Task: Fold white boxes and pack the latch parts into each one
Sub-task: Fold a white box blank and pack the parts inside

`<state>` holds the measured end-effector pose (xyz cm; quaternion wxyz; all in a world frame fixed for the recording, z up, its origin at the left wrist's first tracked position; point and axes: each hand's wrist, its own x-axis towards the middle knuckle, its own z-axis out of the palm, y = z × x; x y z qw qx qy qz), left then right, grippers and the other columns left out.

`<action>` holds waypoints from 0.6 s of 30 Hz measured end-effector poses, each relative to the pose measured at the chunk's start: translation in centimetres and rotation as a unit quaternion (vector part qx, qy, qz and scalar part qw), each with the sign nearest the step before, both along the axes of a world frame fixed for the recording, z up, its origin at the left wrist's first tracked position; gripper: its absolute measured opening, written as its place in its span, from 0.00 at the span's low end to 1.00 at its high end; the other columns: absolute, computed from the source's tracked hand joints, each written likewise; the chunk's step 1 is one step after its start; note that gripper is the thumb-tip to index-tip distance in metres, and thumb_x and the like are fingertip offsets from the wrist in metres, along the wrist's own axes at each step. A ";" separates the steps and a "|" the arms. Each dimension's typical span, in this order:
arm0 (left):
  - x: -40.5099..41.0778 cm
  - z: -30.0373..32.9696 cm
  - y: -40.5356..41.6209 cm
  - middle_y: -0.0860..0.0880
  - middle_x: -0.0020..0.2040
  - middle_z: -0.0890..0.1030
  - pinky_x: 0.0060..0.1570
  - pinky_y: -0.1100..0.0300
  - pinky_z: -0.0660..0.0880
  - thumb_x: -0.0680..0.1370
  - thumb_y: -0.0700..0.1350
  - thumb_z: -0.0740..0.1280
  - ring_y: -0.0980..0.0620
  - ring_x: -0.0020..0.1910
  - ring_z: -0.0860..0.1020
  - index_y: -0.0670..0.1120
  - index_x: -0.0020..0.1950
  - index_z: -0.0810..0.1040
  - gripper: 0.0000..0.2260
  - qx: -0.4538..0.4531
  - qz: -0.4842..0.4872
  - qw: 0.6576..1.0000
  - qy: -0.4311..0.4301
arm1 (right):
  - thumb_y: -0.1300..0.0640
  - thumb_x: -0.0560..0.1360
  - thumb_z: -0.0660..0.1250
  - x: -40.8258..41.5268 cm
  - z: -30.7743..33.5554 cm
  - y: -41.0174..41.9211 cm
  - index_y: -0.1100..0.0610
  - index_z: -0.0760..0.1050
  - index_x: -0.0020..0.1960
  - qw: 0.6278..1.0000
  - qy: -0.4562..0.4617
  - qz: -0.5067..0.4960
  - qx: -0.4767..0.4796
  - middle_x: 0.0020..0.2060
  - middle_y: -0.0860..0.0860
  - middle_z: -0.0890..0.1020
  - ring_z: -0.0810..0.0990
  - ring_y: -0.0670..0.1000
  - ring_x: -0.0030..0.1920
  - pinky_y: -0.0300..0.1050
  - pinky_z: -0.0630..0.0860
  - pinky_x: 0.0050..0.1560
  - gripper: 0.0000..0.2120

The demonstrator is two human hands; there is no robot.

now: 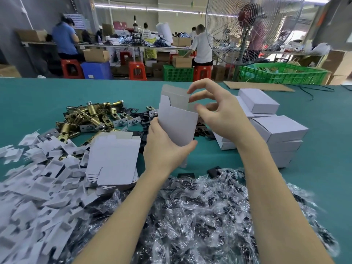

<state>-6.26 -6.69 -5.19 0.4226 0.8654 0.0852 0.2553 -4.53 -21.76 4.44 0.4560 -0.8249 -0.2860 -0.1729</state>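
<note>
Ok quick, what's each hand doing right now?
Left hand: grips the white box from below.
Right hand: open, fingers spread at the box's top flap, holding nothing.

- A teal-covered work table [57, 96] fills the foreground of a factory hall.
- A large wire-caged pedestal fan [247, 29] stands beyond the table's far edge, at right.
- Green plastic crates [282, 74] sit on the floor beside it.
- Red plastic stools [137, 70] and cardboard cartons [96, 55] line a long bench [114, 45] further back, where seated workers [201, 46] face away.
- Fluorescent strip lights [144, 8] run along the ceiling.
- A grey wall [13, 16] closes the left side.
</note>
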 end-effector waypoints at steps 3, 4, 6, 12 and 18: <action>-0.1 0.1 -0.2 0.53 0.67 0.70 0.48 0.54 0.70 0.60 0.66 0.78 0.50 0.65 0.71 0.50 0.73 0.58 0.49 0.005 -0.008 1.000 0.000 | 0.61 0.78 0.67 0.2 -0.2 0.3 0.46 0.83 0.55 0.996 0.011 -0.038 -0.081 0.47 0.36 0.82 0.74 0.35 0.31 0.31 0.68 0.38 0.13; -0.2 0.2 -0.3 0.54 0.67 0.70 0.47 0.54 0.71 0.60 0.65 0.78 0.50 0.64 0.72 0.50 0.72 0.59 0.49 0.006 -0.010 1.000 -0.001 | 0.60 0.77 0.68 0.3 -0.3 0.5 0.45 0.83 0.57 0.994 0.015 -0.055 -0.092 0.46 0.34 0.80 0.73 0.31 0.33 0.33 0.69 0.41 0.13; -0.3 0.3 -0.3 0.54 0.66 0.69 0.46 0.55 0.71 0.60 0.65 0.78 0.51 0.63 0.71 0.51 0.72 0.59 0.48 0.005 -0.013 1.000 -0.003 | 0.56 0.77 0.69 0.4 -0.4 0.6 0.43 0.81 0.61 0.990 0.014 -0.088 -0.113 0.46 0.34 0.78 0.73 0.35 0.38 0.40 0.72 0.47 0.15; -0.6 0.2 -0.5 0.56 0.59 0.69 0.45 0.54 0.73 0.60 0.63 0.79 0.50 0.59 0.73 0.51 0.69 0.60 0.45 0.015 -0.019 1.000 -0.010 | 0.46 0.74 0.72 0.6 -0.5 0.9 0.41 0.78 0.46 0.972 0.000 -0.147 -0.181 0.43 0.39 0.80 0.78 0.46 0.49 0.46 0.77 0.50 0.03; -0.6 0.3 -0.5 0.55 0.58 0.71 0.42 0.55 0.72 0.60 0.60 0.79 0.51 0.55 0.73 0.50 0.68 0.62 0.43 0.025 -0.036 0.999 -0.021 | 0.45 0.73 0.74 1.0 -0.7 0.3 0.42 0.79 0.46 0.971 0.027 -0.145 -0.190 0.44 0.41 0.79 0.76 0.48 0.51 0.47 0.75 0.50 0.05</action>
